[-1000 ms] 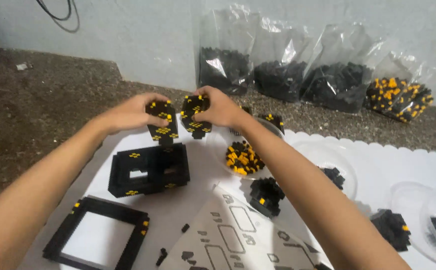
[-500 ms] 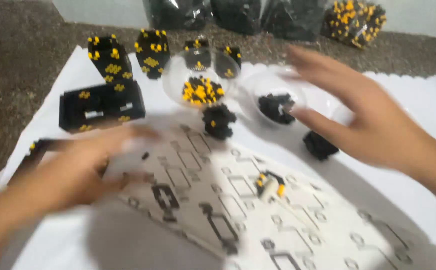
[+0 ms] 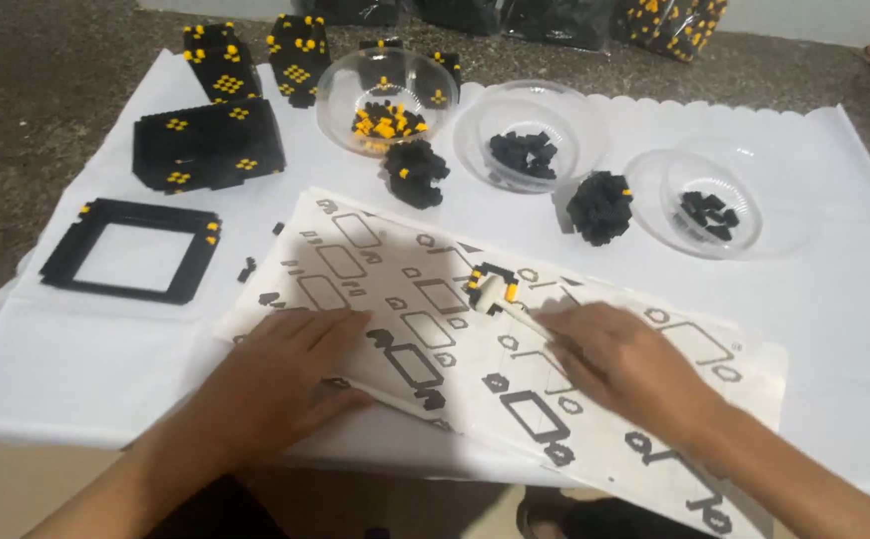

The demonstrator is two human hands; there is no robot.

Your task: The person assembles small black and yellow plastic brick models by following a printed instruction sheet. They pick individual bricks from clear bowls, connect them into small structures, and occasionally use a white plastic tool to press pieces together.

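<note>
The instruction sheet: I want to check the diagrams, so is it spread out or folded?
Spread out: the instruction sheet lies flat on the white cloth, left hand pressing it.

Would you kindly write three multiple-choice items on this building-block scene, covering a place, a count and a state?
1. Where does the small black-and-yellow block piece lie?
A. on the printed instruction sheet
B. inside a bowl
C. on the bare floor

2. How many clear plastic bowls stand on the white cloth?
A. one
B. three
C. five

3. How is the left hand?
A. clenched around a bowl
B. lifted high off the table
C. flat, palm down on the sheet

Answers: 1 A, the piece sits on the sheet just ahead of the right hand. 2 B, the bowl of yellow and black blocks, the middle bowl and the right bowl are all there is. 3 C, its fingers are spread on the paper, holding nothing.
</note>
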